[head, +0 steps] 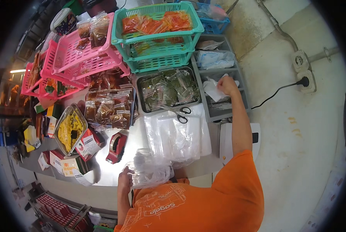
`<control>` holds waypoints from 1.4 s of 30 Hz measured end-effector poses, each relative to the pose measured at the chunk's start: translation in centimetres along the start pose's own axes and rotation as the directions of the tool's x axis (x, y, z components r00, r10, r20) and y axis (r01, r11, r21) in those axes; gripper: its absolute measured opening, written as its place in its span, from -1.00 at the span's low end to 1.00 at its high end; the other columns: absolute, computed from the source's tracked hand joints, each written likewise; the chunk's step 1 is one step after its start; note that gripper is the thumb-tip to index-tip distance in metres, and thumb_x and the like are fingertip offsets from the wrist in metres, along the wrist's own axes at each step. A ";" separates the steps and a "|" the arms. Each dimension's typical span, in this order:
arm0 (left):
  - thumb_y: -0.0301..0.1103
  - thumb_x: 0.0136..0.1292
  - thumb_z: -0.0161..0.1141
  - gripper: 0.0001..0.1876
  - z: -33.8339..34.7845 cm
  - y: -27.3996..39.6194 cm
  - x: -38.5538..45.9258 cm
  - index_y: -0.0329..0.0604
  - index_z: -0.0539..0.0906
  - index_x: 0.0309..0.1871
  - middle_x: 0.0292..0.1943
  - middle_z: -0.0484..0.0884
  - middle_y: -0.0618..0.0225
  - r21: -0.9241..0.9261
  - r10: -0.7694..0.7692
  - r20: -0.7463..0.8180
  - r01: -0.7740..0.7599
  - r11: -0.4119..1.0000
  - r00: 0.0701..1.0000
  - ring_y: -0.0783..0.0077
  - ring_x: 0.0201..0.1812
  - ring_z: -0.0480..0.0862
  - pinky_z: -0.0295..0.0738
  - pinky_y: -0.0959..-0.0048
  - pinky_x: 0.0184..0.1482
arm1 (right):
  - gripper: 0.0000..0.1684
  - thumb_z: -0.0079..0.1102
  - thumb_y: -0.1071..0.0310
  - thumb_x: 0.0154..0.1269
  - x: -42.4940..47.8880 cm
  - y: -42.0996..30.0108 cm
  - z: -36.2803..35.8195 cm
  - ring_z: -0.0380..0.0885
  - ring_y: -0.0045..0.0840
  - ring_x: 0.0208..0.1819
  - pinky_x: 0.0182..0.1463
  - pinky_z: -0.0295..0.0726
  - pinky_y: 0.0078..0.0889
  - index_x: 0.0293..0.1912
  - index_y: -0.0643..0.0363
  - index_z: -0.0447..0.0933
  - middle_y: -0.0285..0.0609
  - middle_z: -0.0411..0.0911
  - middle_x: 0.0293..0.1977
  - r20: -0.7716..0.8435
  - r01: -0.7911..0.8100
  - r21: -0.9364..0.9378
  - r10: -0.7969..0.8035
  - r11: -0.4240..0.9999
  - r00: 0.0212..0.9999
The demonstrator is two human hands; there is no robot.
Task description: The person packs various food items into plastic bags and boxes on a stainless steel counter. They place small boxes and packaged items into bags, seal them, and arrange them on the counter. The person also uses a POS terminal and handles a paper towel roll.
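My right hand (pixel 228 85) reaches into the grey compartment tray (pixel 244 95) and grips some white tissue-like sheets (pixel 215 89). At the table's front edge my left hand (pixel 125 178) holds the side of a clear plastic bag (pixel 154 174), close to my body. What is inside that bag cannot be made out. Between my hands lies a stack of clear plastic bags (pixel 180 136), with black-handled scissors (pixel 180 113) at its far end. Beyond the scissors, a tray (pixel 138 100) holds several small packets of green contents (pixel 168 87).
Teal (pixel 158 37) and pink baskets (pixel 84 65) hold sauce packets at the back. Brown sauce packets (pixel 106 108), a red tape dispenser (pixel 116 148) and a pan of yellow food (pixel 71 127) stand left. A white device (pixel 255 129) and a plugged cable (pixel 273 94) are right.
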State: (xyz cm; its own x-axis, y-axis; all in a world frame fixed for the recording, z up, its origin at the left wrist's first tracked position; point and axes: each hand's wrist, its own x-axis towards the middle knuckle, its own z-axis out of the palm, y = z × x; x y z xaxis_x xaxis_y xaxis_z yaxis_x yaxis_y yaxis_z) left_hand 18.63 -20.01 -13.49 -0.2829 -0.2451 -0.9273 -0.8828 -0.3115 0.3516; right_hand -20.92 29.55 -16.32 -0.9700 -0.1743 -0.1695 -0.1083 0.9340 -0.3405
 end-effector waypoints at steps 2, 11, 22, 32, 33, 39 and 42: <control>-0.01 0.42 -0.04 -0.59 -0.1 -0.2 -0.3 -0.21 0.55 -0.30 -0.71 0.15 0.62 0.067 0.026 -0.005 -0.026 0.997 1.000 0.68 -0.74 0.09 -0.06 0.57 -0.72 | -0.80 0.26 0.33 0.17 -0.2 0.3 -0.2 0.61 -0.31 -0.44 -0.30 0.54 -0.27 -0.32 0.30 0.62 -0.10 0.64 -0.51 -0.134 0.064 0.158 -0.043 0.985 0.990; -0.24 0.15 0.39 -0.38 7.2 10.1 -6.7 -0.44 0.46 0.19 0.13 0.54 0.01 0.331 0.772 0.413 -0.869 0.367 0.483 0.14 0.16 0.56 0.49 0.23 0.17 | -0.86 0.27 0.35 0.21 -12.1 -16.9 -7.7 0.48 -0.51 -0.40 -0.36 0.43 -0.42 -0.34 0.22 0.55 -0.22 0.53 -0.37 -0.354 0.218 0.383 -0.075 0.898 0.932; -0.30 0.21 0.38 -0.72 17.4 15.0 -5.7 -0.14 0.54 -0.54 -0.62 0.54 0.50 -0.111 0.720 0.416 -0.755 0.647 0.556 0.73 -0.56 0.44 0.34 0.65 -0.51 | -0.87 0.33 0.43 0.18 -20.9 -26.7 -1.7 0.47 -0.73 -0.57 -0.52 0.43 -0.55 -0.30 0.28 0.60 -0.30 0.59 -0.38 0.075 0.013 0.821 -0.131 0.571 0.989; -0.35 0.20 0.32 -0.64 14.4 14.5 -2.3 -0.10 0.37 -0.62 -0.71 0.42 0.54 -0.087 0.742 0.305 -0.758 0.646 0.597 0.73 -0.65 0.41 0.31 0.66 -0.60 | -0.88 0.13 0.47 0.35 -13.8 -18.9 -1.7 0.60 -0.52 -0.54 -0.56 0.57 -0.51 -0.25 0.35 0.55 -0.11 0.61 -0.33 -0.288 0.241 0.958 0.516 0.158 0.807; -0.37 0.21 0.30 -0.69 13.3 14.2 -1.9 -0.12 0.42 -0.60 -0.69 0.44 0.54 -0.102 0.767 0.258 -0.773 0.627 0.588 0.73 -0.64 0.42 0.31 0.66 -0.59 | -0.86 0.13 0.45 0.36 -12.1 -15.6 -2.8 0.65 -0.43 -0.44 -0.39 0.67 -0.42 -0.21 0.37 0.52 -0.01 0.61 -0.20 -0.486 0.337 0.872 0.548 0.355 0.681; -0.50 0.21 0.13 -0.85 5.4 13.3 -0.1 -0.37 0.65 -0.24 -0.40 0.66 0.36 0.169 0.769 0.228 -0.802 0.574 0.598 0.55 -0.36 0.62 0.54 0.51 -0.21 | -0.64 0.24 0.31 0.24 -3.8 -0.1 -1.5 0.54 -0.14 0.03 0.11 0.50 -0.19 -0.02 0.29 0.53 0.09 0.58 -0.09 -0.141 0.134 -0.224 -0.168 0.965 0.976; -0.52 0.21 0.12 -0.84 3.3 12.0 -0.7 -0.39 0.63 -0.20 -0.31 0.67 0.31 -0.075 0.728 0.238 -0.735 0.674 0.643 0.47 -0.30 0.67 0.56 0.50 -0.17 | -0.58 0.26 0.31 0.21 -4.5 -7.3 0.4 0.56 -0.19 -0.02 0.06 0.53 -0.26 0.05 0.25 0.52 0.07 0.55 -0.01 -0.253 0.155 -0.024 -0.156 0.988 0.955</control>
State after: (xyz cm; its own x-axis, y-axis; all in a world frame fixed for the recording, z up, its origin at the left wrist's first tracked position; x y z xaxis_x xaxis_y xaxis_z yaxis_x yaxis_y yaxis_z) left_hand 6.99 -20.58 -9.03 -0.9140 -0.1655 -0.3703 -0.3583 -0.0988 0.9284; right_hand -15.72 23.36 -13.42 -0.9643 -0.2335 0.1251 -0.2627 0.9029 -0.3402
